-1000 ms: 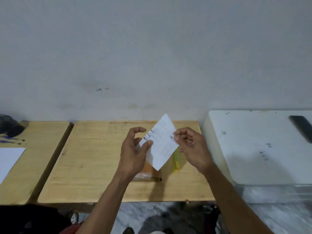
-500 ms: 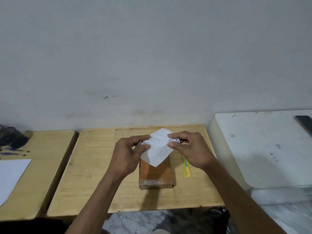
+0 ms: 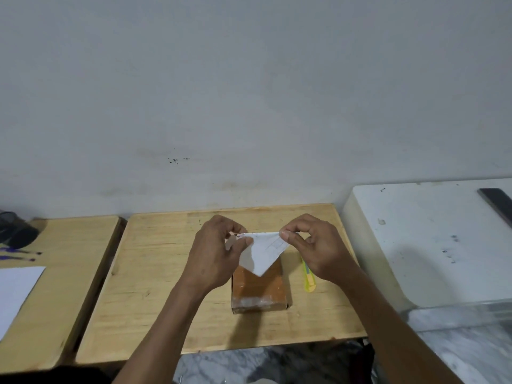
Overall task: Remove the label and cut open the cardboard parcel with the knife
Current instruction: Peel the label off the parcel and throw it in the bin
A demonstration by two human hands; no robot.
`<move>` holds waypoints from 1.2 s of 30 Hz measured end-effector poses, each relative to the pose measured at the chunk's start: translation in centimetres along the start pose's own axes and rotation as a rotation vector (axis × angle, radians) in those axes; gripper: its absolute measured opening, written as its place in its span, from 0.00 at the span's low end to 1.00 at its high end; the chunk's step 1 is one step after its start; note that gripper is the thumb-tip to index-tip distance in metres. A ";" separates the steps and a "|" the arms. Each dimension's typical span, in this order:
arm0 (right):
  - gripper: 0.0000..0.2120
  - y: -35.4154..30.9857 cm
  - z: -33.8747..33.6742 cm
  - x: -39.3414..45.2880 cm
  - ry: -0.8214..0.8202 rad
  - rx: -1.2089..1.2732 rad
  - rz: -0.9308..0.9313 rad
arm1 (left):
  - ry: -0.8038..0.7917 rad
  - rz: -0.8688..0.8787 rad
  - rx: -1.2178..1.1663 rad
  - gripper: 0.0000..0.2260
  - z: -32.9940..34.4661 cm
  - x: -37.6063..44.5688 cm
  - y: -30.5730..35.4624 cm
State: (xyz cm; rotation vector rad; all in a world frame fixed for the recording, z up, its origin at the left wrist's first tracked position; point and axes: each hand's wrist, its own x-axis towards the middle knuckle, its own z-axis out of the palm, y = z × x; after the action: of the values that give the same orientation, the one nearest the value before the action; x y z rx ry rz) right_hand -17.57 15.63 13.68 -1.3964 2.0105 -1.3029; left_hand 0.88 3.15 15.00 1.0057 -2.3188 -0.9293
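A white printed label (image 3: 261,252) is folded into a downward-pointing triangle and held in the air above the parcel. My left hand (image 3: 214,252) pinches its left corner and my right hand (image 3: 315,246) pinches its right corner. The brown taped cardboard parcel (image 3: 259,291) lies flat on the wooden table (image 3: 166,286), partly hidden behind the label and my left hand. A yellow-green utility knife (image 3: 309,278) lies on the table just right of the parcel, its far end hidden under my right hand.
A second wooden table (image 3: 63,286) on the left carries a white sheet (image 3: 13,289), purple pens and a dark object (image 3: 13,231). A white surface (image 3: 432,245) on the right holds a dark flat item (image 3: 497,203). A grey wall stands behind.
The label went from an open sheet held up to a fold pinched flat between both hands. My hands came lower and closer to the parcel, which now shows more.
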 end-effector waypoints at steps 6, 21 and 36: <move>0.04 -1.3 0.0 0.6 -0.021 -0.087 -0.074 | -0.045 0.118 0.180 0.06 0.9 1.0 1.8; 0.10 -1.4 1.3 1.4 0.064 0.106 0.197 | 0.087 0.197 0.031 0.04 2.0 2.2 2.6; 0.05 -1.2 0.8 1.0 0.224 0.557 0.349 | 0.159 -0.364 -0.556 0.05 2.7 2.7 1.9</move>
State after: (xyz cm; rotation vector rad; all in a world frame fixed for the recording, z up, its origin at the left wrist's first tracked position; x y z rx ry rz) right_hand -16.86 14.26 14.49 -0.6413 1.7154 -1.7236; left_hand -3.40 3.16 14.86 1.2082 -1.6263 -1.4679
